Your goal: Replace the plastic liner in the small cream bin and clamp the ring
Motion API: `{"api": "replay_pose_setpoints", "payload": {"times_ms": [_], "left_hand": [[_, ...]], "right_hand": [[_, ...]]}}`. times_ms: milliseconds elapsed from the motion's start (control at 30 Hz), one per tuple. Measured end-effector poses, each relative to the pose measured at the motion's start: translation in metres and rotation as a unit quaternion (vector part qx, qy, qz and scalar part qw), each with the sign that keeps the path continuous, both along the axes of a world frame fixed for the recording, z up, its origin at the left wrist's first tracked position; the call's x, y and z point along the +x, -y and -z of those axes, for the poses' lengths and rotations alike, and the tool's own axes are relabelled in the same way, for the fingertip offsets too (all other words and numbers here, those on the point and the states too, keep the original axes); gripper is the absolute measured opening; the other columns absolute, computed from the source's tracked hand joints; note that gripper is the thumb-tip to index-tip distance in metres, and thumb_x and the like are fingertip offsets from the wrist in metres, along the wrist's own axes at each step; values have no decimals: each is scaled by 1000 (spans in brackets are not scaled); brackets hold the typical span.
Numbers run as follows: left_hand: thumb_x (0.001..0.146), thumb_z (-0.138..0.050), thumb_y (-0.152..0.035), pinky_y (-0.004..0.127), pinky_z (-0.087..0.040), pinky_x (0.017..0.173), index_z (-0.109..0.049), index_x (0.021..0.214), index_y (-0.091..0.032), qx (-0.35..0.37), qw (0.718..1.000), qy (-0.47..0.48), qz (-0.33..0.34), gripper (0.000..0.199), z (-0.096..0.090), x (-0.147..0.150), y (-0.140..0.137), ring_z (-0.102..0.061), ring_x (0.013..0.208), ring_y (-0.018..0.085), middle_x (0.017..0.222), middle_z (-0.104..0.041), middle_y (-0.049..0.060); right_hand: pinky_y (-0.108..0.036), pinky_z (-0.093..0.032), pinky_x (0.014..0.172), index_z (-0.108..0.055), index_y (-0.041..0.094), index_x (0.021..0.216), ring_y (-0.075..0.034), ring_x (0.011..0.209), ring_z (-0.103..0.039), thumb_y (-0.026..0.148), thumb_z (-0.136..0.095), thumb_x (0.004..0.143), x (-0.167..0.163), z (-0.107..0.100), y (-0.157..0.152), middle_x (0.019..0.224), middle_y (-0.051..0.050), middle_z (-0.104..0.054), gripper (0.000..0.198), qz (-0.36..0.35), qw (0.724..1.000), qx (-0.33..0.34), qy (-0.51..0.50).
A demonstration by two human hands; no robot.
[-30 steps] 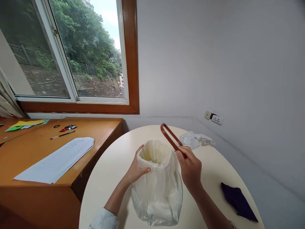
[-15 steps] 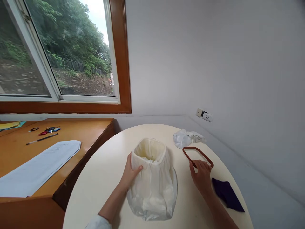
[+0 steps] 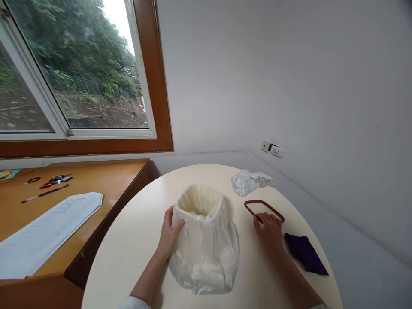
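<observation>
A small trash bin lined with a white plastic bag point(image 3: 204, 253) stands upright on the round table, its mouth open toward me. The bag is folded over the rim and hangs loosely down the outside, hiding most of the bin. My left hand point(image 3: 170, 234) grips the bin's left side through the bag, thumb across the front. To the right, my right hand point(image 3: 269, 231) has its fingers closed on the near side of a reddish-brown rounded frame point(image 3: 262, 201), which is low over the table or resting on it; I cannot tell which.
Crumpled clear plastic point(image 3: 244, 182) lies at the back right of the round table point(image 3: 135, 240). A dark purple cloth point(image 3: 305, 254) is near its right edge. On the wooden desk point(image 3: 106, 176) at left are paper sheets point(image 3: 54, 234), a pen point(image 3: 45, 193) and scissors point(image 3: 32, 180).
The view has shifted slightly. My right hand and the brown frame have come a little lower or nearer to me. My left hand keeps its grip on the bin.
</observation>
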State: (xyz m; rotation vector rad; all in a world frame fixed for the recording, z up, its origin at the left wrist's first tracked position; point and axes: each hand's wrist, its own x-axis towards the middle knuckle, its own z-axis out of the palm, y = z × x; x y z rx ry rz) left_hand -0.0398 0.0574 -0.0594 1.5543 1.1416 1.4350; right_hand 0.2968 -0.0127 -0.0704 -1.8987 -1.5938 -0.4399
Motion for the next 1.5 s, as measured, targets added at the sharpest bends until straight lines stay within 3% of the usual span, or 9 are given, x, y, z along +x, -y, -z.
{"api": "replay_pose_setpoints", "payload": {"times_ms": [500, 833, 1067, 1133, 1200, 1300, 1400, 1500], "left_hand": [[69, -58, -50, 41, -42, 88, -42, 115, -18, -11, 999, -32, 8, 59, -6, 3, 3, -51, 105, 28, 112, -53, 10], [69, -57, -53, 40, -43, 84, -41, 114, -19, -19, 999, -39, 10, 59, -7, 4, 5, -51, 102, 28, 111, -52, 10], [67, -58, -57, 40, -37, 95, -40, 117, -19, 60, 998, 20, 29, 66, -21, 3, 7, -44, 114, 28, 119, -47, 11], [69, -58, -55, 38, -36, 96, -41, 115, -20, 91, 995, 30, -3, 61, -29, -2, 6, -44, 114, 26, 119, -47, 11], [75, -51, -51, 36, -40, 92, -43, 112, -20, 68, 993, -31, -91, 49, -33, -11, 3, -50, 107, 23, 116, -49, 10], [75, -47, -50, 37, -45, 77, -50, 103, -18, -27, 965, -176, -192, 43, -33, -26, -3, -56, 89, 24, 106, -53, 11], [61, -58, -45, 39, -43, 68, -59, 83, -16, -79, 950, -246, -175, 36, -26, -36, -5, -57, 82, 29, 90, -56, 12], [54, -60, -34, 36, -41, 65, -55, 58, -19, -99, 943, -285, -141, 17, -20, -37, -3, -55, 79, 31, 73, -56, 9]], "right_hand": [[-35, -28, 78, -62, 20, 76, -20, 79, -54, 24, -42, 80, 3, 3, 0, 76, -3, -63, 20, 43, 996, -77, 6], [-34, -29, 78, -61, 21, 88, -20, 84, -55, 21, -43, 79, 6, 4, 1, 86, -4, -64, 20, 39, 996, -75, 2], [-33, -30, 76, -61, 18, 86, -20, 83, -53, 26, -36, 85, -9, -5, -3, 85, -6, -62, 27, -27, 994, -63, -83], [-33, -31, 75, -61, 19, 84, -20, 82, -54, 28, -34, 86, -20, -7, -6, 84, -6, -62, 29, -60, 989, -79, -110], [-31, -33, 72, -62, 20, 81, -19, 81, -54, 32, -35, 86, -33, -10, -10, 81, -6, -62, 30, -94, 984, -94, -121], [-29, -33, 70, -61, 21, 73, -18, 78, -54, 34, -44, 80, -52, -12, -17, 77, -4, -62, 23, -136, 974, -114, -141], [-28, -32, 66, -57, 20, 63, -17, 72, -53, 27, -52, 72, -64, -12, -27, 71, -2, -59, 12, -159, 963, -129, -177], [-25, -31, 59, -48, 19, 53, -14, 59, -49, 22, -51, 67, -68, -12, -39, 58, 2, -53, 15, -184, 942, -148, -238]]}}
